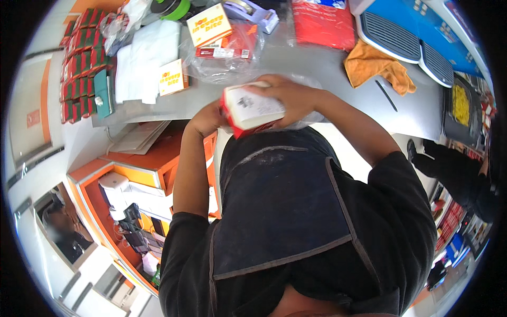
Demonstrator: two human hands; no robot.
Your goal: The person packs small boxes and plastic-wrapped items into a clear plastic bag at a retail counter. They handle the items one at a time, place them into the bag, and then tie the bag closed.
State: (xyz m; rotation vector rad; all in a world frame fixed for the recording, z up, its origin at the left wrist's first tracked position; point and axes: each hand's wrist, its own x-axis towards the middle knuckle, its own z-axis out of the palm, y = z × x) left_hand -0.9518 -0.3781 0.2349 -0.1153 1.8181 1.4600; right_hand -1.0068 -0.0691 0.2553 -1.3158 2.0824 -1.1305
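At the near edge of the gray table (328,67), a red and white box (257,112) is held between the left hand (209,117) and the right hand (296,98). The right fingers bend around its far side. The left fingers hold its left end, partly hidden. An orange cloth (376,67) lies near a black stick (386,96).

Cloth (374,67) right of box (256,109)
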